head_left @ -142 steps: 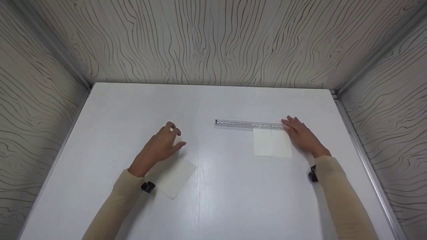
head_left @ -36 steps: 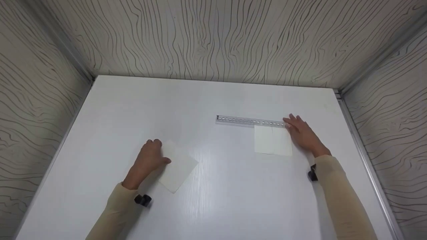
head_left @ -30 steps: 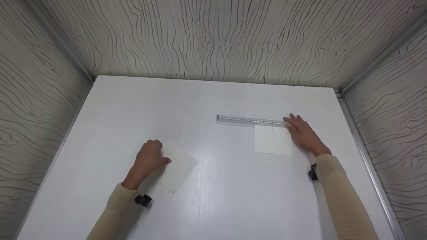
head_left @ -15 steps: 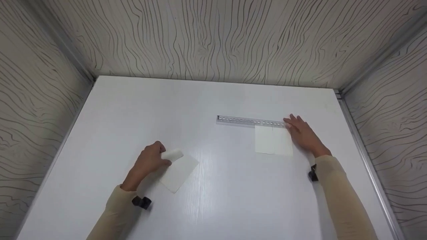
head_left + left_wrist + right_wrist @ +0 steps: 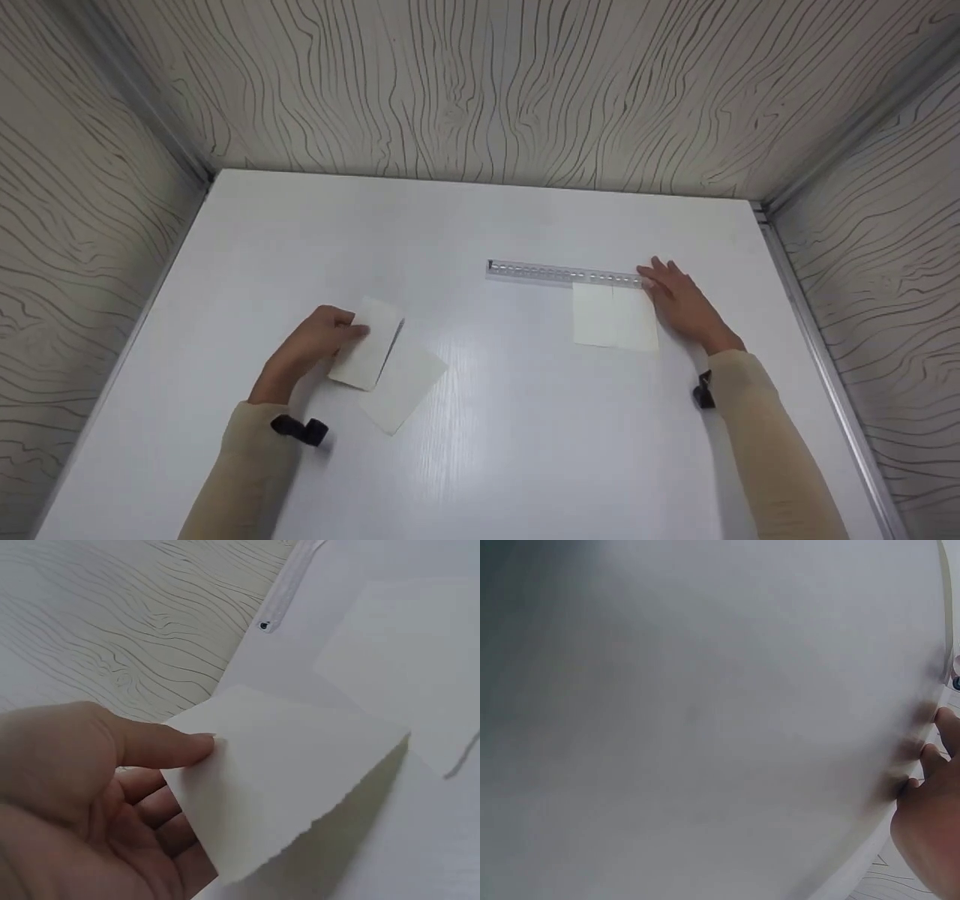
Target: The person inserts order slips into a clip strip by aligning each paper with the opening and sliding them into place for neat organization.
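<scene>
In the head view my left hand [image 5: 315, 341] pinches a small off-white piece of paper [image 5: 369, 345] by its left side, thumb on top. The left wrist view shows that this paper [image 5: 277, 765] has a rough, torn-looking edge and is tilted up off the table. Partly beneath it a second piece of paper [image 5: 409, 386] lies flat. My right hand [image 5: 684, 306] rests with extended fingers on the right end of a clear ruler [image 5: 540, 272]. Just below the ruler lies a third, squarish paper [image 5: 615, 319] with a faint line near its middle.
The white table [image 5: 510, 442] is bounded by wood-patterned panels [image 5: 465, 97] at the back and both sides. Metal rails [image 5: 825, 367] run along the side edges. A dark wrist camera [image 5: 300, 429] sits at the left cuff.
My left hand has curled up the upper paper, gripped it and lifted it leftward, baring more of the paper beneath. The right hand, the ruler and the right paper have stayed put.
</scene>
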{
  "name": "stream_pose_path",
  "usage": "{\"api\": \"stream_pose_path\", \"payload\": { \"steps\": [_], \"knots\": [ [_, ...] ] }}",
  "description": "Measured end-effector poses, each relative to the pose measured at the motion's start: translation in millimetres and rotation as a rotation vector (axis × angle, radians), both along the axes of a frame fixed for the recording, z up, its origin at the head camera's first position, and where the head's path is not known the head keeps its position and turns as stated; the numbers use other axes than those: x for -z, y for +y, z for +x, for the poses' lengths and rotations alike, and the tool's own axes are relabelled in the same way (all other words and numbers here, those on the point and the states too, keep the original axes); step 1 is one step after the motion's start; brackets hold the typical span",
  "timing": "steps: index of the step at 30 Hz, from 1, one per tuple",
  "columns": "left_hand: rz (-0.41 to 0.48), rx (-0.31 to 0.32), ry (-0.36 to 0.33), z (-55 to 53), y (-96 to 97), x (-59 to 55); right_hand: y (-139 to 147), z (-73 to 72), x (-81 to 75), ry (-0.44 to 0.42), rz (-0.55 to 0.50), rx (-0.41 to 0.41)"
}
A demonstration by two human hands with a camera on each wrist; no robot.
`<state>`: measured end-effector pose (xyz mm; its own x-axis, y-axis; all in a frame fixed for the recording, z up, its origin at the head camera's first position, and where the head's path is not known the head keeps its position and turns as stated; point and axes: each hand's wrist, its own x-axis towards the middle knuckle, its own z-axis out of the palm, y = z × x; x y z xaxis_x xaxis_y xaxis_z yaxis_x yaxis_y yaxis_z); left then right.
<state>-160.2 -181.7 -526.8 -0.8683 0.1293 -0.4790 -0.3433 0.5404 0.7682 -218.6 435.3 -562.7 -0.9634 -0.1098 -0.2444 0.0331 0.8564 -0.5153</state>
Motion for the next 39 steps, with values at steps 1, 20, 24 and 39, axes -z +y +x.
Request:
{"api": "stream_pose_path", "payload": {
  "steps": [1,20,24,39],
  "knots": [
    [0.036,-0.008,-0.018,-1.2,-1.0,-0.7,0,0.1,0.1,0.001,0.000,0.001],
    [0.383,0.050,-0.063,-22.5,23.1,-5.5,-1,2.1,-1.9,0.002,-0.006,0.013],
    [0.407,0.029,-0.054,-27.2,31.1,-4.3,-1,2.4,-2.2,-0.022,-0.012,0.029],
    [0.468,-0.047,-0.082,-45.4,64.3,6.8,-1,1.3,-1.4,-0.021,-0.001,0.018]
  ]
}}
